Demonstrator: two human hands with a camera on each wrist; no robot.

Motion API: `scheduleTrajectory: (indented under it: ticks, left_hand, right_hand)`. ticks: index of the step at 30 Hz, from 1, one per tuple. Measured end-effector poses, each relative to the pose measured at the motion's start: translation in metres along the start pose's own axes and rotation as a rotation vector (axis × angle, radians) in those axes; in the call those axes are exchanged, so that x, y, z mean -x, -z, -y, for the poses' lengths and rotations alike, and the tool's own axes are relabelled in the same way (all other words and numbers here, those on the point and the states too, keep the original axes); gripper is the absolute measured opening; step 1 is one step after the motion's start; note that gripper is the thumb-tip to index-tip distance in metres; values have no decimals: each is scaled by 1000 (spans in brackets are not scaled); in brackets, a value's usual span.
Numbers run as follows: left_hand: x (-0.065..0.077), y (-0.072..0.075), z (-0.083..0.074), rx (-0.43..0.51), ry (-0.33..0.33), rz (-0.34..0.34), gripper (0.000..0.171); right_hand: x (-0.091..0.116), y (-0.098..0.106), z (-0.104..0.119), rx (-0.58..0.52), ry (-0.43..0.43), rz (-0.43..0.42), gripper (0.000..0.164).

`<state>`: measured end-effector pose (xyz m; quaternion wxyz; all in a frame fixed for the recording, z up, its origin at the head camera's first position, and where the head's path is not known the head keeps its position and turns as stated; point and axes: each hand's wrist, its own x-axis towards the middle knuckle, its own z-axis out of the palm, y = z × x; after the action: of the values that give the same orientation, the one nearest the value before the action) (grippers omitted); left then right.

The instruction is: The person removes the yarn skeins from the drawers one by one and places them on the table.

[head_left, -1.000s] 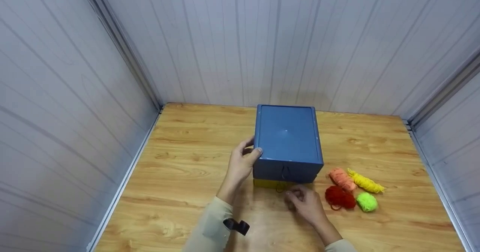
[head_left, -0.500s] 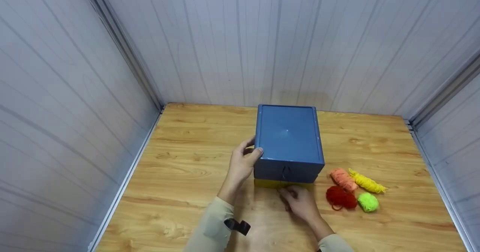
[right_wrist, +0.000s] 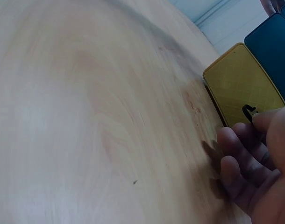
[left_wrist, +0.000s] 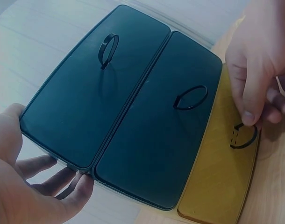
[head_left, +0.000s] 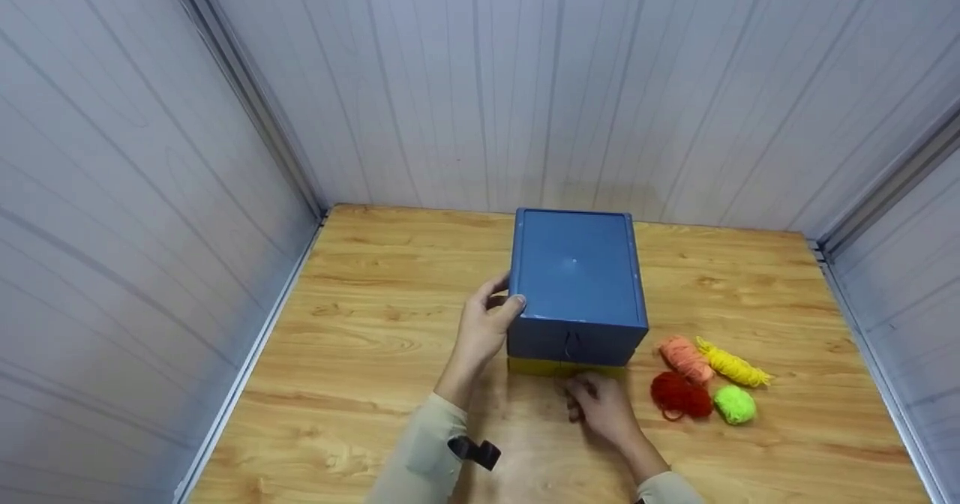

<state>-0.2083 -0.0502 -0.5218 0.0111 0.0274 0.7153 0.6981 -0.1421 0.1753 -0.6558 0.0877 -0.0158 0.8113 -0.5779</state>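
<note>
A small drawer box with a blue top point(head_left: 577, 264) stands on the table. Its front, in the left wrist view, has two dark blue drawers point(left_wrist: 152, 140) above a yellow drawer point(left_wrist: 217, 177). Each drawer front carries a black loop pull. My left hand point(head_left: 484, 328) holds the box's left side near the front, thumb at the top edge. At the yellow drawer, my right hand point(head_left: 604, 406) pinches the black loop pull point(right_wrist: 248, 112) between thumb and forefinger, the other fingers loosely curled below. The drawer fronts appear closed.
Right of the box lie several bundles of yarn: orange point(head_left: 685, 358), yellow point(head_left: 733, 363), dark red point(head_left: 680, 396) and bright green point(head_left: 735, 404). Pale panel walls point(head_left: 465, 91) enclose the wooden table point(head_left: 360, 369) at the back and both sides.
My right hand has moved left to the yellow drawer's loop pull and taken it between thumb and finger. The left hand and the box look unmoved.
</note>
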Motion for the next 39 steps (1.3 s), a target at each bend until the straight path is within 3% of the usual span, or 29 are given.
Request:
scheduleTrajectory:
  ticks: [6, 12, 23, 31, 39]
  left_hand:
    - [-1, -1, -1, 9, -14, -8, 54]
    - [1, -3, 1, 7, -12, -17, 55]
    - [1, -3, -4, 9, -2, -4, 53]
    - [-1, -5, -2, 63, 37, -3, 52]
    - [0, -4, -2, 96, 20, -19, 53]
  right_hand:
    - [0, 3, 4, -15, 16, 36, 26]
    - [4, 2, 5, -24, -28, 58, 30]
    - [27, 2, 7, -48, -97, 104, 24]
    - [44, 8, 5, 8, -102, 141, 25]
    - [55, 6, 6, -3, -90, 162, 24]
